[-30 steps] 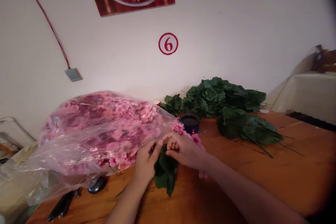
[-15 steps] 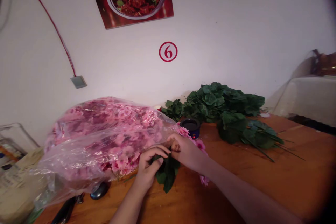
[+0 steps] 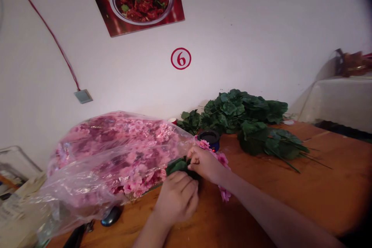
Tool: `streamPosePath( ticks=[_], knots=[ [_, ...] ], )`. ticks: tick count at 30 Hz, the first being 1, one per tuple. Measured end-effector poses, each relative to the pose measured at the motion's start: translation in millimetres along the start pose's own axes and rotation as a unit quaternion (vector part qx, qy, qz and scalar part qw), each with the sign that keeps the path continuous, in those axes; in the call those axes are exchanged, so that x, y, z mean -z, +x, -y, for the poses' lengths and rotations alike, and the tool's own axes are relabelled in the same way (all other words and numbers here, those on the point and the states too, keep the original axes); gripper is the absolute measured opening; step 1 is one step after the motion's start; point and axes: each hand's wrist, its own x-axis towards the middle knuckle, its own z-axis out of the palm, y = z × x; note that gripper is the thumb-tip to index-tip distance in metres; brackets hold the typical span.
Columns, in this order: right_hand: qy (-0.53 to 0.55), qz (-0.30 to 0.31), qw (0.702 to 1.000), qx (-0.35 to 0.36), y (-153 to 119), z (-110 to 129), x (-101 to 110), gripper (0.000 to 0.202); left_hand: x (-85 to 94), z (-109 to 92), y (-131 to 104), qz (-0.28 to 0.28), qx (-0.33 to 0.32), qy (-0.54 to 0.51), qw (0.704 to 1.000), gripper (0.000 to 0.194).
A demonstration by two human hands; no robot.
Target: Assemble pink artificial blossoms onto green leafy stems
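Dark green artificial leaves [image 3: 175, 166] show between my two hands, low in the middle of the view. My left hand [image 3: 178, 197] is curled closed against their near side, its back toward me and hiding much of them. With bent, pinched fingers, my right hand [image 3: 205, 164] grips the leaves at their upper right; the exact spot is partly hidden. Pink artificial flowers [image 3: 223, 159] stick out on both sides of my right wrist. Just behind that hand stands a small dark round pot [image 3: 208, 138] with a red light.
A clear plastic bag [image 3: 87, 170] full of pink blossoms covers the table's left side. Piles of green leaves [image 3: 232, 108] lie along the wall, with a smaller bunch [image 3: 270, 143] nearer. A black computer mouse [image 3: 111, 216] sits by the bag on the wooden table [image 3: 290, 201].
My left hand has turned over and closed, and now covers the lower leaves that hung in view before. The right hand keeps its pinch. The view has shifted slightly.
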Motion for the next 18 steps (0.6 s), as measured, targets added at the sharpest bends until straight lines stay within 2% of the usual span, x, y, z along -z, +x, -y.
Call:
streamPosePath(
  ticks=[3, 6, 9, 15, 18],
  knots=[
    [-0.004, 0.000, 1.000, 0.001, 0, -3, 1, 0.023, 4.2, 7, 5, -0.029, 0.079, 0.046, 0.995, 0.021],
    [-0.001, 0.008, 1.000, 0.001, 1, -7, 0, 0.024, 8.3, 12, 8, -0.016, 0.143, 0.097, 0.985, 0.021],
    [0.001, 0.005, 1.000, 0.004, 1, -10, -1, 0.025, 8.2, 14, 10, 0.016, 0.161, 0.114, 0.980, 0.019],
    [-0.004, 0.005, 1.000, 0.017, 0, -11, -2, 0.024, 4.5, 18, 9, 0.027, 0.202, 0.067, 0.977, 0.022],
    [-0.026, 0.012, 0.999, 0.020, -2, -9, -3, 0.023, 1.7, 23, 8, 0.038, 0.219, 0.053, 0.973, 0.016]
  ],
)
